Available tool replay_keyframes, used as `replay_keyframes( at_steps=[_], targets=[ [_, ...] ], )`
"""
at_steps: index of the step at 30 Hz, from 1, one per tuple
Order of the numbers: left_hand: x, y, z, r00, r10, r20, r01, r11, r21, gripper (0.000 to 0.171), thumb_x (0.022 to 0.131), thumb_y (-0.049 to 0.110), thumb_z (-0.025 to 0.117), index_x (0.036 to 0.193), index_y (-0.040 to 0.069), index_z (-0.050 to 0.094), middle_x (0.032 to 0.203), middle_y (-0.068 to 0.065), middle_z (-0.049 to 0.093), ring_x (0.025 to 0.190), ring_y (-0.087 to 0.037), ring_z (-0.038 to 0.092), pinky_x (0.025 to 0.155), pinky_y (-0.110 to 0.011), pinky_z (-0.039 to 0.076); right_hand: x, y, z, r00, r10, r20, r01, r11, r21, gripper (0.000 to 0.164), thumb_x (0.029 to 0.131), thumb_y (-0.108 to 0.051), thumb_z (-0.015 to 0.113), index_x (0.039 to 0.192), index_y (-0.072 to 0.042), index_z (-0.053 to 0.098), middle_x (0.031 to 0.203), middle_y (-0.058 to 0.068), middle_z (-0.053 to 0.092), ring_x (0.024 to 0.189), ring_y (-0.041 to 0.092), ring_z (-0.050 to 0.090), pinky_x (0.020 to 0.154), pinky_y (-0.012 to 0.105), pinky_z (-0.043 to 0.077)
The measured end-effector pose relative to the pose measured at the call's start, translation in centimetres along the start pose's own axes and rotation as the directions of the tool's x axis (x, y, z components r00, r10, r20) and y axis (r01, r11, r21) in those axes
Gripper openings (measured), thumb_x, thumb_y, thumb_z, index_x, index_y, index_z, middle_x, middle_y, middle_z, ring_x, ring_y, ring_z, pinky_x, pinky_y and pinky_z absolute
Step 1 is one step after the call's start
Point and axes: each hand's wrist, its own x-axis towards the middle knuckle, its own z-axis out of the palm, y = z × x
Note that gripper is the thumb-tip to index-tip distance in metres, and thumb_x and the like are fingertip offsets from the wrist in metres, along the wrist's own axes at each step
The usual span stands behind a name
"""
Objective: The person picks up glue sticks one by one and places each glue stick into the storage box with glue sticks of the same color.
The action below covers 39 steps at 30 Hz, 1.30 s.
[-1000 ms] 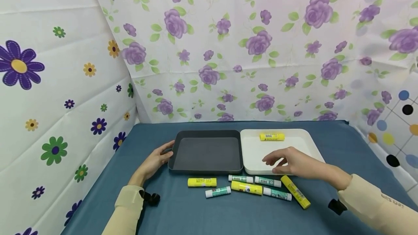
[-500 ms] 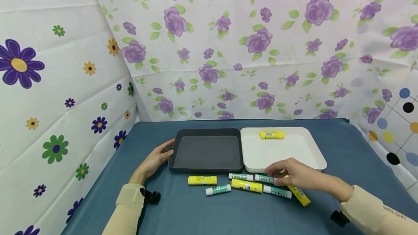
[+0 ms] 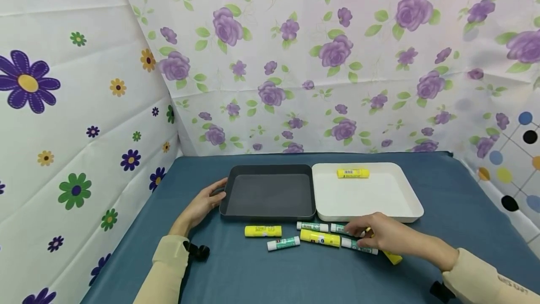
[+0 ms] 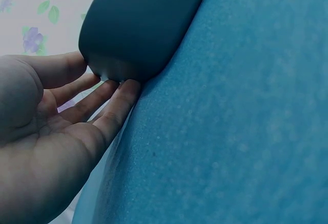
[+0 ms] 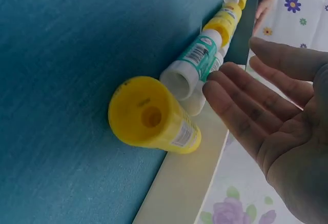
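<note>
My left hand (image 3: pixel 203 205) rests against the left end of a dark grey tray (image 3: pixel 272 196), its fingertips and thumb touching the rim in the left wrist view. My right hand (image 3: pixel 388 232) hovers low over glue sticks in front of a white tray (image 3: pixel 367 196), fingers apart and nothing between them. Partly hidden beneath it is a yellow glue stick (image 5: pixel 148 114) lying at a slant. Close to its fingertips lie a green-and-white glue stick (image 3: pixel 339 229) and another green-and-white glue stick (image 3: pixel 358 246).
One yellow glue stick (image 3: pixel 353 173) lies inside the white tray at the back. Left of the right hand, on the blue cloth (image 3: pixel 295 276), are a yellow glue stick (image 3: pixel 319 238), a second yellow one (image 3: pixel 263 231) and smaller green-and-white sticks (image 3: pixel 283 243). Flowered sheets (image 3: pixel 270 60) hang behind.
My right hand has moved from over the white tray's front edge toward me and down, now covering part of the slanted yellow glue stick. My left hand stays at the dark tray.
</note>
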Motion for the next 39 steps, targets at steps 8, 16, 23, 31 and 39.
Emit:
replay_keyframes(
  at_steps=[8, 16, 23, 31, 39],
  targets=[
    [0.0, 0.1, 0.0, 1.000, 0.007, 0.004, -0.007, 1.000, 0.012, 0.062, 0.113, 0.017, 0.049, 0.168, 0.012, 0.022, 0.170, -0.018, 0.020, 0.154, -0.042, 0.024, 0.124, -0.061, 0.024, -0.3, -0.5, 0.6, 0.999, -0.005, -0.033, 0.001, 0.991, -0.135, 0.032, 0.095, -0.012, 0.076, 0.127, -0.010, 0.073, 0.112, 0.000, 0.074, 0.100, 0.014, 0.071, 0.077, 0.031, 0.061],
    [-0.1, 0.1, -0.1, 1.000, 0.010, 0.007, -0.010, 1.000, 0.006, 0.061, 0.113, 0.016, 0.048, 0.168, 0.011, 0.021, 0.170, -0.020, 0.018, 0.155, -0.043, 0.022, 0.124, -0.063, 0.022, -0.2, -0.5, 1.0, 0.999, 0.018, -0.043, -0.025, 0.987, -0.161, 0.033, 0.094, -0.011, 0.078, 0.127, -0.011, 0.074, 0.112, -0.003, 0.073, 0.098, 0.012, 0.070, 0.078, 0.032, 0.061],
    [-0.1, 0.2, 0.0, 1.000, 0.005, 0.001, -0.005, 1.000, 0.005, 0.061, 0.113, 0.016, 0.049, 0.168, 0.011, 0.022, 0.170, -0.020, 0.018, 0.155, -0.043, 0.023, 0.124, -0.062, 0.022, -0.3, -0.3, 1.3, 0.998, -0.007, -0.055, -0.004, 0.981, -0.194, 0.032, 0.095, -0.011, 0.078, 0.127, -0.012, 0.074, 0.112, -0.003, 0.072, 0.097, 0.011, 0.069, 0.076, 0.032, 0.061],
    [-0.1, 0.1, 0.0, 1.000, 0.007, 0.003, -0.007, 1.000, -0.002, 0.061, 0.113, 0.017, 0.049, 0.167, 0.010, 0.022, 0.169, -0.020, 0.020, 0.154, -0.043, 0.025, 0.124, -0.063, 0.023, -0.1, -0.4, 1.9, 0.999, -0.005, -0.051, -0.009, 0.961, -0.276, 0.034, 0.094, -0.004, 0.076, 0.126, -0.016, 0.074, 0.114, -0.007, 0.071, 0.106, 0.013, 0.068, 0.084, 0.033, 0.061],
    [-0.1, 0.0, -0.1, 1.000, 0.007, 0.004, -0.007, 1.000, 0.003, 0.061, 0.113, 0.017, 0.049, 0.167, 0.011, 0.022, 0.169, -0.020, 0.019, 0.154, -0.043, 0.025, 0.124, -0.063, 0.022, -0.1, -0.7, 2.3, 0.999, 0.020, -0.036, -0.030, 0.948, -0.318, 0.036, 0.092, -0.001, 0.077, 0.124, -0.017, 0.074, 0.111, -0.010, 0.067, 0.104, 0.008, 0.067, 0.084, 0.032, 0.061]
  ],
)
